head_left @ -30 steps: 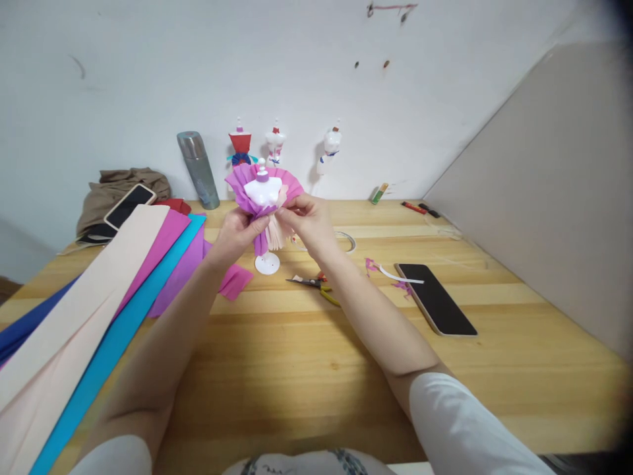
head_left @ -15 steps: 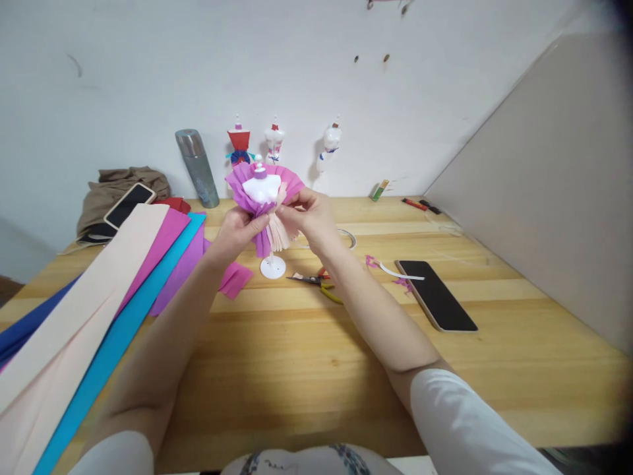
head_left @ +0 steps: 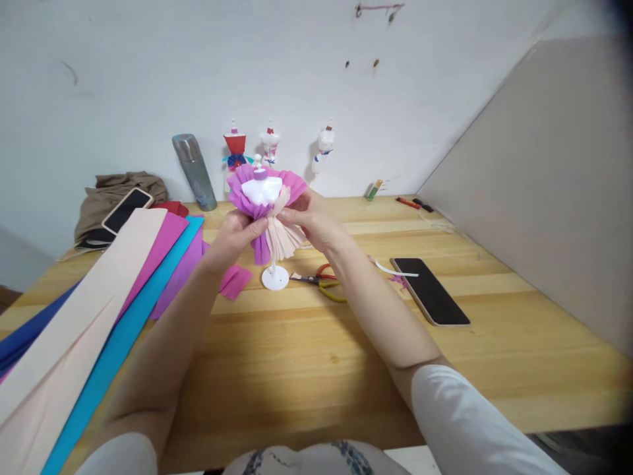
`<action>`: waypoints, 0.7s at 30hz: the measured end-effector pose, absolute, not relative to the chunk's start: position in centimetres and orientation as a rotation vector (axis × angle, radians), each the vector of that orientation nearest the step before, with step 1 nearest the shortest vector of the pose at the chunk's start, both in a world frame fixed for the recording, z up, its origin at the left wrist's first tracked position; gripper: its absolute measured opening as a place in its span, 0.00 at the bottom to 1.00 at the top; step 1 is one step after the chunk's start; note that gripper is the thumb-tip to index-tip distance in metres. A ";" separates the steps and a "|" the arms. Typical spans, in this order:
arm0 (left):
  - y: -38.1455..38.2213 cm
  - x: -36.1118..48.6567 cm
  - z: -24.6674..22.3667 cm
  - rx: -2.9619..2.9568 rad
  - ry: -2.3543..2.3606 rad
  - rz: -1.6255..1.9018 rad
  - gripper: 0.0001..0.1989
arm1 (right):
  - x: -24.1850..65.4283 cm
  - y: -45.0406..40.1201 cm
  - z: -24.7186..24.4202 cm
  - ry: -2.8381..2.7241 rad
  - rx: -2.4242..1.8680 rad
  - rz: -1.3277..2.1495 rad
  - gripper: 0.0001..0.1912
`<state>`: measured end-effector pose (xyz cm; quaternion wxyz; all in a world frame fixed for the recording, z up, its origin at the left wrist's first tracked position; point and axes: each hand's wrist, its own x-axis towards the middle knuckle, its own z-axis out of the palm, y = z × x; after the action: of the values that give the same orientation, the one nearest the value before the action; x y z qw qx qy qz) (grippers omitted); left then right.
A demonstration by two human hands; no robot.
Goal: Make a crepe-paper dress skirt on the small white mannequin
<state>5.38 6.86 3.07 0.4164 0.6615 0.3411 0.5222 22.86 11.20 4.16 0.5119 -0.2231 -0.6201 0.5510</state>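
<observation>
A small white dress-form mannequin (head_left: pixel 262 190) on a round white base (head_left: pixel 275 278) stands between my hands, with a purple band at its neck. Gathered crepe paper wraps its waist: purple and pink paper (head_left: pixel 241 191) flares upward, and pale peach paper (head_left: pixel 283 239) hangs in pleats at the front right. My left hand (head_left: pixel 237 236) pinches the purple paper at the waist, thumb in front. At the other side my right hand (head_left: pixel 312 216) pinches the pale peach paper at the waist, its fingertips partly hidden behind the paper.
Scissors (head_left: pixel 321 282) lie right of the base, and a phone (head_left: pixel 431 291) farther right. Long crepe paper strips (head_left: pixel 128 330) cover the left side. Behind stand a thermos (head_left: pixel 194 173) and several small dress forms (head_left: pixel 235 146) near the wall. A second phone (head_left: pixel 127 210) rests beside brown cloth (head_left: pixel 123 183).
The mannequin's base has shifted slightly toward me, and the peach pleats spread a little wider. Both hands keep their pinch at the waist. The whole view has shifted slightly.
</observation>
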 end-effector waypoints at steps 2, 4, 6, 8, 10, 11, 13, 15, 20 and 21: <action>7.0 5.3 3.0 1.666 0.862 1.304 0.15 | 22.9 11.1 4.4 -1.508 -0.532 1.322 0.25; 7.0 5.3 3.0 1.682 0.863 1.310 0.14 | 22.9 11.1 4.7 -1.520 -0.530 1.292 0.25; 7.0 5.3 3.1 1.695 0.857 1.322 0.13 | 22.8 11.1 4.7 -1.517 -0.533 1.277 0.25; 6.9 5.4 3.2 1.697 0.854 1.325 0.13 | 22.7 11.0 4.6 -1.503 -0.545 1.299 0.26; 6.8 5.4 3.3 1.690 0.850 1.313 0.12 | 22.5 10.9 4.3 -1.479 -0.560 1.329 0.27; 6.8 5.4 3.3 1.688 0.852 1.309 0.12 | 22.4 10.8 4.1 -1.465 -0.563 1.339 0.27; 6.8 5.3 3.4 1.691 0.858 1.316 0.11 | 22.3 10.7 3.9 -1.443 -0.561 1.352 0.26; 6.9 5.3 3.3 1.693 0.869 1.321 0.12 | 22.3 10.5 3.9 -1.438 -0.558 1.361 0.25; 6.9 5.8 2.8 1.554 0.844 1.355 0.17 | 23.0 10.0 4.6 -1.454 -0.573 1.354 0.23; 6.9 5.9 2.8 1.525 0.834 1.371 0.18 | 23.4 10.0 4.6 -1.458 -0.582 1.334 0.23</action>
<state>5.88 6.88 2.76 0.4475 0.6161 0.3368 0.5538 23.41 9.98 4.64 0.5147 -0.2422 -0.6067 0.5553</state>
